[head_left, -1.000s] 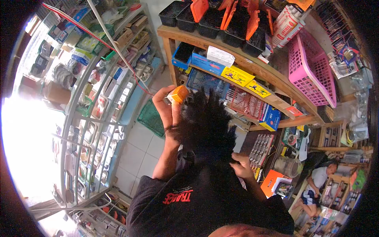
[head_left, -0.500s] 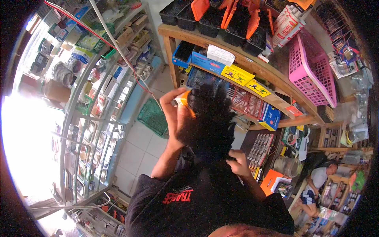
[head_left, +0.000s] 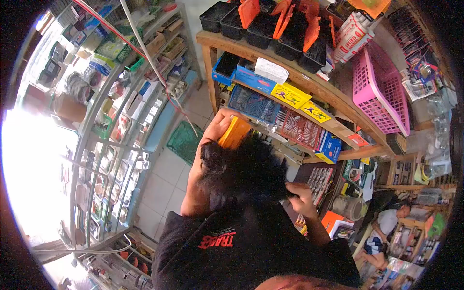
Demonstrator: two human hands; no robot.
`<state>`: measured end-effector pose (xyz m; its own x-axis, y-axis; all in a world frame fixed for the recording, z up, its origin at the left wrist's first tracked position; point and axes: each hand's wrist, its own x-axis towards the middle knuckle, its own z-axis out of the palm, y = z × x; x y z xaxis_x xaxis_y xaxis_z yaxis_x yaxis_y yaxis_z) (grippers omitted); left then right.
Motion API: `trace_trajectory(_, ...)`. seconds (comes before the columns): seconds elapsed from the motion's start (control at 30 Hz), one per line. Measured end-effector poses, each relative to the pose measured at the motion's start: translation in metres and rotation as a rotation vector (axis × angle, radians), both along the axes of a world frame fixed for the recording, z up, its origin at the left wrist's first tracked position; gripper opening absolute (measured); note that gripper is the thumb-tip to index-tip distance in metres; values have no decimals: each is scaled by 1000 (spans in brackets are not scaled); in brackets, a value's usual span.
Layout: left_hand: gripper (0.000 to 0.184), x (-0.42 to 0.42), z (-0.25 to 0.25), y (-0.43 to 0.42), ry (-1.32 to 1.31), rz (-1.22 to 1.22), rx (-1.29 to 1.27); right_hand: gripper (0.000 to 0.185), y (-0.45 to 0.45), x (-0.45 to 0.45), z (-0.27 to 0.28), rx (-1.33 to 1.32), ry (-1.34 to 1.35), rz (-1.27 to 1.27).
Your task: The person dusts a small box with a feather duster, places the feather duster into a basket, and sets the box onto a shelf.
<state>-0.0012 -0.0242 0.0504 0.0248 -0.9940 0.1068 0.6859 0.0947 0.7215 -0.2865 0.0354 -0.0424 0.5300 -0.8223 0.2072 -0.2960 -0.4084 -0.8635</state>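
In my left hand is an orange rectangular box, gripped at its upper left edge. A black, bushy feather duster spreads across the space before my chest and covers the lower part of the box. My right hand is closed at the duster's right side. Its handle is mostly hidden by the fingers and the plumes. Just beyond the box lie a blue patterned basket and a red patterned basket on the wooden shelf.
The wooden shelf carries black bins with orange lids and a pink basket. A green basket sits on the tiled floor. Stocked glass shelving stands left. Another person sits at the lower right.
My left hand has moved up and slightly right with the orange box, whose broad face now shows. The duster has shifted and spread. My right hand has moved slightly right and down.
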Motion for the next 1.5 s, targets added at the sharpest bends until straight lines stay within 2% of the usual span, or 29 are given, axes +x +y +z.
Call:
trace_trajectory(0.13, 27, 7, 2, -3, -102, -64, -11, 47, -2, 2, 12, -19, -58, 9)
trace_trajectory(0.23, 28, 10, 3, -4, -80, -81, 25, 46, -3, -3, 2, -95, -121, -8)
trace_trajectory(0.33, 28, 10, -3, -4, -58, -47, 54, 45, -5, -7, 16, 63, 81, 14)
trace_trajectory(0.43, 26, 4, 9, 3, -4, -81, 21, 42, -7, 6, 37, 90, 200, -3)
trace_trajectory(0.47, 25, 1, 14, 6, 48, -88, 22, 43, -6, 1, 29, 71, 173, -19)
trace_trajectory(0.57, 25, -8, 3, 0, -95, 99, -28, 44, -5, -6, 10, -50, 42, -53)
trace_trajectory(0.63, 25, 3, -6, -9, -81, -33, 82, 46, -2, 7, 18, -206, -122, -72)
trace_trajectory(0.73, 25, 3, -9, -10, 93, -116, 196, 48, 2, -15, -1, 91, -107, -158)
trace_trajectory(0.77, 25, 0, -10, -9, 177, -125, 228, 47, 2, -20, -4, 101, -18, -116)
trace_trajectory(0.83, 23, -6, -3, -6, -34, -61, 115, 44, -6, -13, 16, 118, 156, -33)
trace_trajectory(0.9, 23, -5, -10, -12, 14, -113, 79, 41, -7, -8, 12, 41, 115, -133)
trace_trajectory(1.0, 22, -6, 0, -7, 74, -50, 196, 37, -4, -9, -1, -52, -45, -192)
trace_trajectory(1.07, 35, -3, -7, -10, 72, -48, 228, 34, -1, -4, 7, -50, -183, -174)
trace_trajectory(1.1, 43, -1, -15, -11, 71, -48, 245, 32, -1, -5, 8, -55, -140, -165)
trace_trajectory(1.13, 38, 4, -25, -12, 278, -143, 163, 31, -3, -8, 10, -60, -95, -156)
trace_trajectory(1.2, 26, 5, -29, -17, -314, -26, 2, 33, -12, -17, 12, -76, 95, -84)
trace_trajectory(1.23, 25, 3, -29, -17, -225, -61, 50, 36, -13, -11, 22, 63, 185, -110)
trace_trajectory(1.3, 24, -1, -29, -18, -44, -117, 151, 39, -16, -7, 13, 58, 35, -233)
trace_trajectory(1.4, 24, -6, -29, -20, 61, -24, 341, 39, -16, -10, 0, 18, 61, -230)
trace_trajectory(1.47, 24, -11, 0, -20, 248, 69, 464, 35, -14, -4, 10, 46, -1, -377)
trace_trajectory(1.5, 24, -4, -11, -19, 282, -68, 327, 33, -12, -2, 13, 62, -29, -451)
